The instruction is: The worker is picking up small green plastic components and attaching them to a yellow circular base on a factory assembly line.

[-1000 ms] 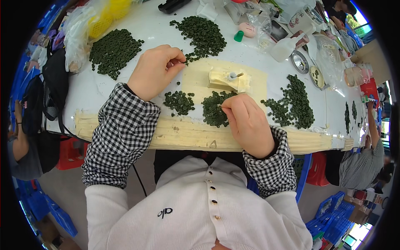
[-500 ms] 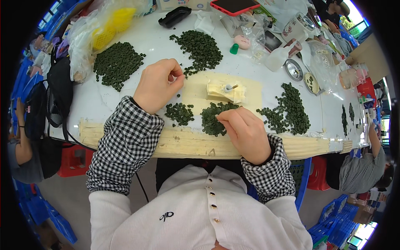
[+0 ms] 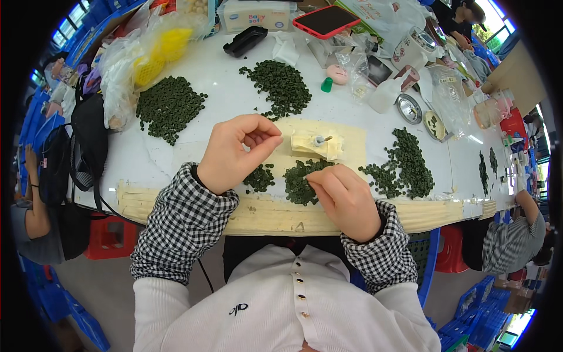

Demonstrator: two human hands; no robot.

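Note:
My left hand hovers just left of a small cream-coloured block, thumb and forefinger pinched together. Whatever lies between those fingertips is too small to make out. A thin pin in a grey round fitting sticks up from the block. At the right edge of a heap of small dark green pieces, my right hand has its thumb and forefinger closed in a pinch; what they hold is hidden. Partly behind my left wrist lies a smaller heap of the same pieces.
Larger green heaps lie at far left, far middle and right. Beyond are a black tray-like holder, a red-cased phone, a green cone, a white bottle and a round metal lid. Co-workers sit at both sides.
My left hand has moved right and nearer to me, toward the cream block, and now covers part of the small heap. The right hand stays at its heap. The whole view has shifted slightly.

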